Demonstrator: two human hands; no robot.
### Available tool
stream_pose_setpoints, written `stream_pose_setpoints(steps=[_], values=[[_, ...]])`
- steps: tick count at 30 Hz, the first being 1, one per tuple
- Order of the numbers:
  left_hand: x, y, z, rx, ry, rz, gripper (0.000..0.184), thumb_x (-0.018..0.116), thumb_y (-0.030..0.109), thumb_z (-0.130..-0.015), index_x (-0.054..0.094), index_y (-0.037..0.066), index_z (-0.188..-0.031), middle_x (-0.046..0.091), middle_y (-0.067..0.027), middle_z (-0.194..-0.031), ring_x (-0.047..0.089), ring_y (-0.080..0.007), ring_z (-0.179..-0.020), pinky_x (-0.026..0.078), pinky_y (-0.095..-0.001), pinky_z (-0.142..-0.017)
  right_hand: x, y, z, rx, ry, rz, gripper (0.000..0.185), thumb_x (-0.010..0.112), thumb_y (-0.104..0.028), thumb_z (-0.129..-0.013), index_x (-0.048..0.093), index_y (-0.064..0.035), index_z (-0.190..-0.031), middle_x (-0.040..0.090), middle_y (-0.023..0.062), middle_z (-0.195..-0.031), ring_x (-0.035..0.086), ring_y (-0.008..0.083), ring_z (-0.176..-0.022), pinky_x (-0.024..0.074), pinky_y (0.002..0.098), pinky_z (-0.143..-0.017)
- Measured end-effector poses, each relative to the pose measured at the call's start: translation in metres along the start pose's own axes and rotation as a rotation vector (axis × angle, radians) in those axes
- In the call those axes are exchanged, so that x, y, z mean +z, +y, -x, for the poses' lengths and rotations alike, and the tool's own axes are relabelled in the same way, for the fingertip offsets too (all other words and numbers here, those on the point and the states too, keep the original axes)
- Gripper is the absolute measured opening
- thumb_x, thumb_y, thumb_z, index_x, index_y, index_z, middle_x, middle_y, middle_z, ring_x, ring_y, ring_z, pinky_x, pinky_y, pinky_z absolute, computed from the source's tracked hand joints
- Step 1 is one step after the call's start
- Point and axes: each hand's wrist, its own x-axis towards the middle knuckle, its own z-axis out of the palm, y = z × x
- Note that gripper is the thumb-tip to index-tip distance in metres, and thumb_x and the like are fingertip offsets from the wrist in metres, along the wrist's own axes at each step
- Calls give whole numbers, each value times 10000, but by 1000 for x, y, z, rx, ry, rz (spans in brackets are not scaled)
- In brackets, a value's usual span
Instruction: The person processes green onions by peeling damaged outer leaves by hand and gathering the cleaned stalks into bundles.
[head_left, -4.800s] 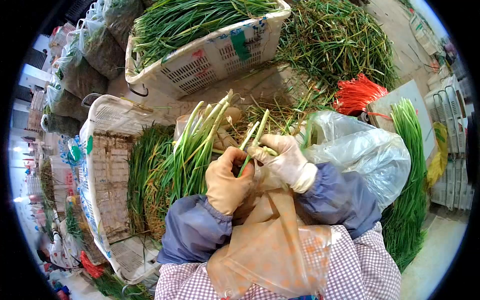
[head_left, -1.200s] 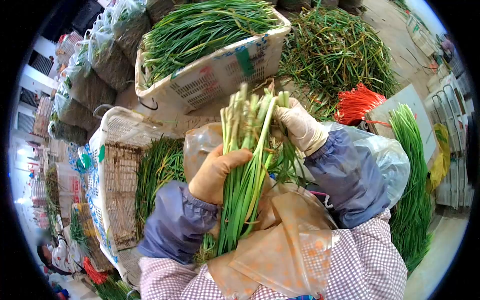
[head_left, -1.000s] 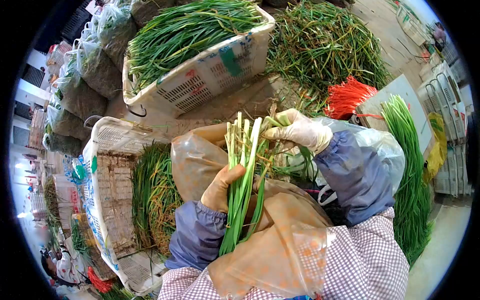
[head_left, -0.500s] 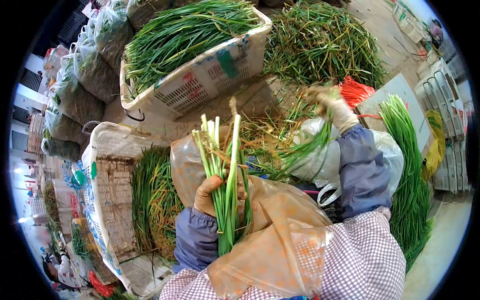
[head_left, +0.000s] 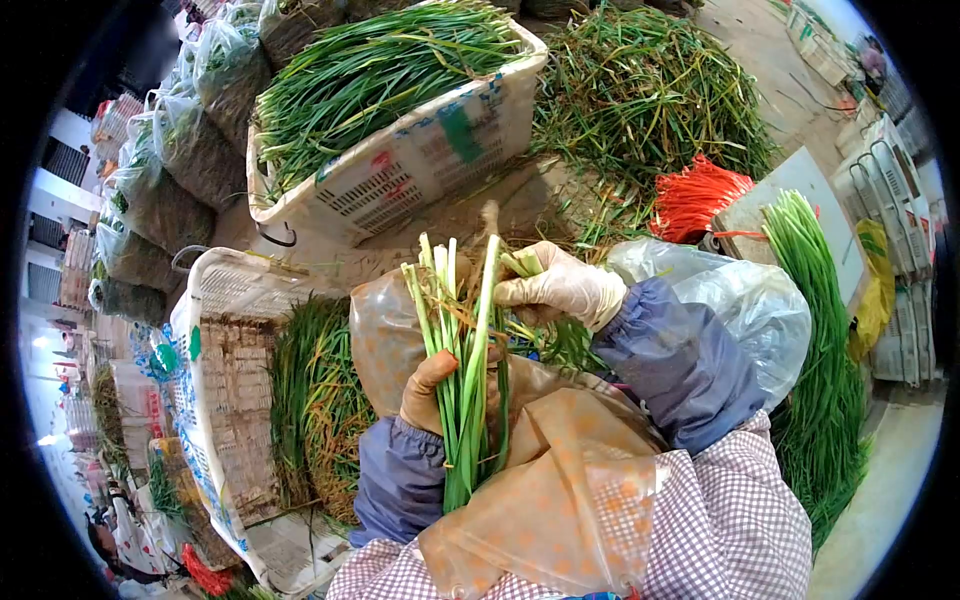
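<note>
Head view: left hand [head_left: 427, 396] is wrapped round a bunch of green stalks [head_left: 462, 410] over the apron [head_left: 550, 480], pale ends up, probably so the right hand [head_left: 568, 287], pinching a few more stems [head_left: 526, 262] beside it, gets easy access.

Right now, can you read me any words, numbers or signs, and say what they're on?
None can be read.
Upper white crate: blue and red marks, too blurred to read.
Left white crate: blue marks, too blurred.
</note>
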Motion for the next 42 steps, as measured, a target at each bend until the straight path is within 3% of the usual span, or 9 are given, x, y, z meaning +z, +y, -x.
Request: stream_pose_setpoints(steps=[4, 10, 21, 24, 29, 33, 37, 39, 42], values=[[-7, 5, 14, 167, 103, 14, 433, 659, 275, -812, 568, 3, -1136, 606, -74, -1005, 553, -183, -688, 474, -366, -659, -12, 10, 11, 54, 13, 31, 187, 698, -228, -824, 612, -68, -870, 568, -5, -609, 491, 66, -456, 382, 203, -418], [8, -3, -1, 233, 82, -59, 333, 653, 206, -785, 622, 43, -1074, 624, -100, -1095, 600, -291, -1016, 370, -475, -1023, -9, 25, 33, 55, 35, -35, 220, 727, -224, -802, 615, -38, -837, 570, 9, -598, 491, 72, -469, 350, 212, -421], [5, 2, 10, 229, 129, 81, 335, 670, 131, -797, 621, 134, -1128, 629, 1, -1148, 601, -249, -1065, 572, -417, -805, 3, 42, 31, 87, -186, 92, 161, 705, -161, -803, 645, -24, -860, 567, -38, -672, 498, 46, -599, 400, 225, -519], [16, -4, 8, 381, 87, 136, 346, 677, 153, -797, 605, 132, -1134, 627, -1, -1089, 626, -220, -990, 579, -403, -805, -11, 40, 44, 30, -73, 316, 180, 714, -124, -776, 635, -9, -889, 571, -22, -703, 498, 59, -607, 406, 223, -534], [19, 2, 6, 291, -54, 61, 365, 668, 173, -797, 547, 134, -1140, 567, -43, -940, 620, -217, -935, 598, -395, -744, -41, 39, 75, 135, 169, 303, 202, 707, -140, -781, 640, 6, -905, 588, -1, -648, 517, 61, -548, 405, 212, -488], [4, -8, 10, 259, 271, -7, 373, 662, 170, -798, 559, 119, -1152, 624, -83, -958, 632, -224, -836, 590, -408, -662, -85, 44, 79, -179, 852, 180, 143, 726, -154, -791, 675, -35, -852, 585, 2, -631, 518, 84, -520, 411, 237, -470], [21, -4, 16, 210, 189, 58, 341, 664, 159, -796, 554, 93, -1112, 621, -73, -870, 636, -222, -781, 586, -404, -623, -172, 39, 76, -602, 1620, 58, 115, 715, -135, -787, 630, -61, -768, 589, 14, -617, 463, 84, -447, 341, 257, -396], [25, -4, 20, 315, 239, -75, 325, 633, 79, -808, 504, 64, -1106, 590, -86, -980, 658, -234, -806, 597, -403, -569, -182, 29, 86, -506, 1618, -282, 132, 726, -151, -783, 617, -82, -755, 590, 20, -604, 399, 77, -372, 276, 241, -339], [34, -6, 19, 357, 372, -656, 643, 669, 16, -773, 342, 26, -1327, 546, -132, -1168, 619, -227, -953, 548, -368, -796, -136, 3, 75, -472, 1191, -51, 150, 708, -179, -816, 615, -85, -744, 579, 14, -552, 392, 73, -340, 273, 239, -310]])
